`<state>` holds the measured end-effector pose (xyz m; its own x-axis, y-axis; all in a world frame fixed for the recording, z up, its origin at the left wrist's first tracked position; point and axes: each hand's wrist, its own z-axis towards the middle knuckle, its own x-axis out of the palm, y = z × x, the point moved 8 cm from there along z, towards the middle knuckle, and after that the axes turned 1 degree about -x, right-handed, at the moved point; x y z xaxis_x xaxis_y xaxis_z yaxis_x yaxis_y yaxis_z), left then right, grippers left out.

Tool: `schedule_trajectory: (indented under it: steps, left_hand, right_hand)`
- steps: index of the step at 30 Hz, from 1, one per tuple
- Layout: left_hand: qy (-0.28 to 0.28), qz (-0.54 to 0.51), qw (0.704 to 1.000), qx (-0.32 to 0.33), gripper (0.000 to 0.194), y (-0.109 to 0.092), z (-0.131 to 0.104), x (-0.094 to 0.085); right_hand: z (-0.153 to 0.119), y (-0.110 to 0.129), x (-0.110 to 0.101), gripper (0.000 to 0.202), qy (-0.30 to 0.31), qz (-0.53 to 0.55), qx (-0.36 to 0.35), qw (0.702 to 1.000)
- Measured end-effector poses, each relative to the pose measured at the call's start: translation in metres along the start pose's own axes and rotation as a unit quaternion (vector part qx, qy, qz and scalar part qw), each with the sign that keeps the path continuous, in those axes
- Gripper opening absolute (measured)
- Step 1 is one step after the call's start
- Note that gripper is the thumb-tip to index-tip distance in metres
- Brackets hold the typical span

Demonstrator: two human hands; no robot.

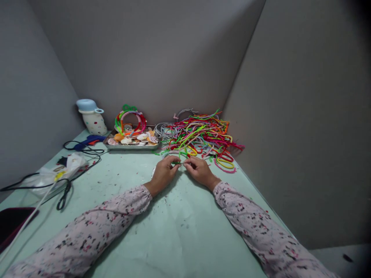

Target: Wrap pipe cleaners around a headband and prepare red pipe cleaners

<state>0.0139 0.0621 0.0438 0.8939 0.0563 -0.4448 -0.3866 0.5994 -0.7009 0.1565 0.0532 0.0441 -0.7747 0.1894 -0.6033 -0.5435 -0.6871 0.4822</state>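
Over the middle of the table, my left hand (165, 170) and my right hand (200, 170) are close together with fingertips nearly touching. Both are closed in a pinch. A green fuzzy pipe cleaner (176, 163) shows between my left thumb and fingers. My right fingertips pinch a thin greyish end beside it; whether it belongs to the same piece is too small to tell. Just beyond the hands lies a loose heap of multicoloured pipe cleaners (199, 133), some bent into loops. A small pale thing is partly hidden behind my left wrist.
A metal tray (133, 147) of seashells stands at the back, with colourful wrapped rings (130, 119) on it. Coiled grey wire hoops (166, 130) lie beside it. At left are a bottle (92, 117), black cable (69, 181), plastic bag (69, 166) and dark device (14, 222). Walls border the table.
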Motion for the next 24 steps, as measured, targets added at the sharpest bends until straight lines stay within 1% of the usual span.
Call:
schedule_trajectory:
  steps: [12, 24]
  left_hand:
    - [0.005, 0.031, 1.000, -0.003, 0.009, 0.0012, 0.0000, -0.0003]
    - [0.019, 0.046, 0.999, -0.003, 0.009, 0.0011, 0.0010, 0.0005]
  right_hand:
    - [-0.0008, -0.0025, 0.0011, 0.012, 0.006, -0.007, 0.002, 1.000]
    - [-0.0008, 0.0007, 0.0012, 0.012, 0.010, -0.006, -0.007, 1.000]
